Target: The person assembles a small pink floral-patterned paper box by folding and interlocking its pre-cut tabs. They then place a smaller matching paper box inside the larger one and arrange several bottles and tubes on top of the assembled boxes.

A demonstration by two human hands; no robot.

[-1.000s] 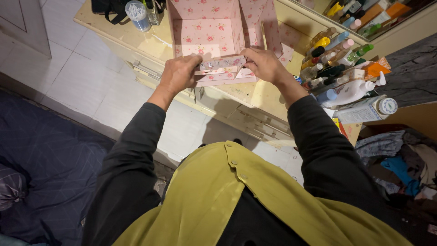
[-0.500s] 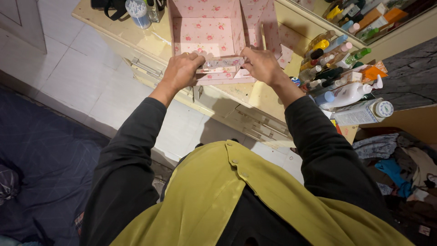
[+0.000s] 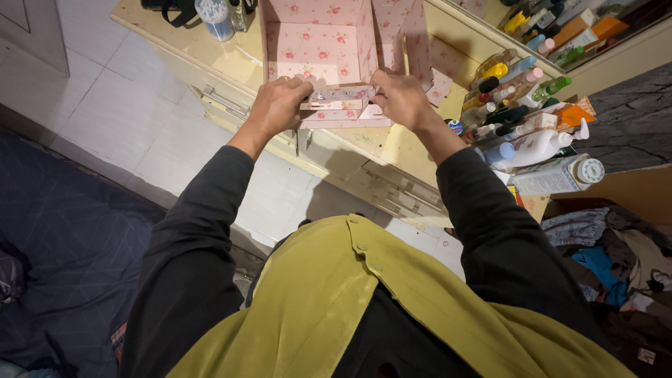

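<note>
A pink box with a small flower print [image 3: 318, 49] stands open on a cream dresser top [image 3: 231, 59]. Its front flap [image 3: 339, 94] is folded down toward me. My left hand [image 3: 278, 106] grips the left end of that flap with curled fingers. My right hand [image 3: 400, 98] pinches the flap's right end, close to the box's right wall. Both sleeves are black, and a yellow-green garment covers my chest below.
Several bottles and tubes [image 3: 521, 112] crowd the dresser's right end, with a large white bottle [image 3: 560, 175] lying on its side. A clear bottle [image 3: 213, 17] and a black strap stand at the back left. Drawers face me; clothes pile at right; blue mat at left.
Both hands stay on the box's front flap with only slight shifts. The view has tipped a little; nothing else has moved.
</note>
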